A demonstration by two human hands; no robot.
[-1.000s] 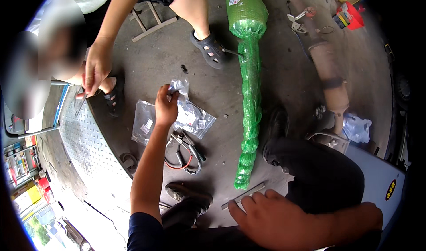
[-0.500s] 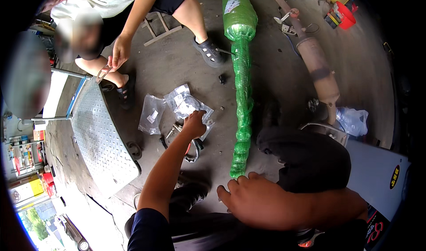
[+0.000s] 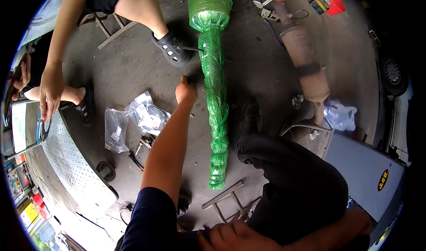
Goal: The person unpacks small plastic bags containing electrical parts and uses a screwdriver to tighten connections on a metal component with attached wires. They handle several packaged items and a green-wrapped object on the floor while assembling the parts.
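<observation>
The left hand [image 3: 185, 92] has left the clear plastic bags [image 3: 141, 118] and now reaches to centre frame, just beside the long green-wrapped part [image 3: 216, 104] lying on the concrete floor [image 3: 133, 64]. Its fingers curl together, holding nothing visible. The right hand [image 3: 233, 237], bottom centre, rests on the dark trouser leg [image 3: 301, 189]; its fingers' state cannot be told.

Your left hand [image 3: 185, 92] stretches forward on a straight arm, fingers curled loosely; your right hand [image 3: 233, 235] rests bent against your right knee.
</observation>
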